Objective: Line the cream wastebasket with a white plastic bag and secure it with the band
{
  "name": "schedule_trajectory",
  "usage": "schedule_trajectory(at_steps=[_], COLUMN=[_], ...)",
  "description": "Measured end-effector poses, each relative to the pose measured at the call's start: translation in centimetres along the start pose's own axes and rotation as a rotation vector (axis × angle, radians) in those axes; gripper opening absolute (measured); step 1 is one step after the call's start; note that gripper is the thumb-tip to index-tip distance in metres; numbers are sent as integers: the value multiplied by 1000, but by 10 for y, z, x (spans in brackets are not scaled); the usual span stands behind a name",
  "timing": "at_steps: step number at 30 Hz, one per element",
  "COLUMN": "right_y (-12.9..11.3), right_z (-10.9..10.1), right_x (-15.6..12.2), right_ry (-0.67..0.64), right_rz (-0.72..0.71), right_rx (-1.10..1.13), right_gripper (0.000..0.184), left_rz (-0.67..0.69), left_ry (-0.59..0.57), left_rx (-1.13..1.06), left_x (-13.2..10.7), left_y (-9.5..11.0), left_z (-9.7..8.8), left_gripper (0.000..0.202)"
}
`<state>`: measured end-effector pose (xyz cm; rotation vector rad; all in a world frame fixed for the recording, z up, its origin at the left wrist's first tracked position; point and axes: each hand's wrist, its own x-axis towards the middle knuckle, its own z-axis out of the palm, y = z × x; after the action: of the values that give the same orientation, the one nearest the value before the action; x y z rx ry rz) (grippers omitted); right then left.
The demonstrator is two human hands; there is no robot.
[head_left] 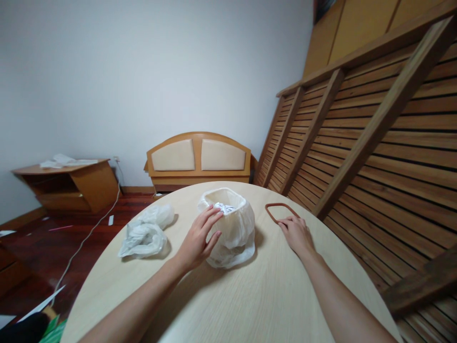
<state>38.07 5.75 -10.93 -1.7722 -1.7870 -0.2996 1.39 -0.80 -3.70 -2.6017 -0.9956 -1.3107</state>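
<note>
In the middle of the round table stands a small wastebasket (233,233) with a translucent white bag draped over its rim and sides. Crumpled white paper (224,208) shows inside its mouth. My left hand (202,233) is at its near left side, fingers stretched out and apart, the fingertips at the rim; whether they touch it I cannot tell. To the right lies a brown rounded-square ring (282,205), and my right hand (295,232) has its fingers closed on the near edge. A crumpled white plastic bag (144,233) lies on the left of the table.
The pale round table (250,305) fills the foreground. A slatted wooden bed frame (357,143) leans along the right. Behind stands a padded headboard (198,152); at left, a low wooden desk (89,188) and a cable (89,233) on the floor.
</note>
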Motion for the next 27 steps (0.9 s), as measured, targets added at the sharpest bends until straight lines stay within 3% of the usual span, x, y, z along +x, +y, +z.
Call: schedule_trajectory(at_steps=[7,21,27], right_y=[-4,-5,-3], right_z=[1,20,22], right_x=[2,20,20], right_ry=[-21,-159,-134], right_rz=[46,82,116], right_rx=[-36,-57,7], right_gripper=[25,45,51], left_rz=[3,-4,14], left_ry=[9,7,3], left_rx=[-17,-46,-31], left_x=[0,0,1], left_y=[-1,0,-2], left_z=[-5,-8,-6], left_gripper=[49,49,52])
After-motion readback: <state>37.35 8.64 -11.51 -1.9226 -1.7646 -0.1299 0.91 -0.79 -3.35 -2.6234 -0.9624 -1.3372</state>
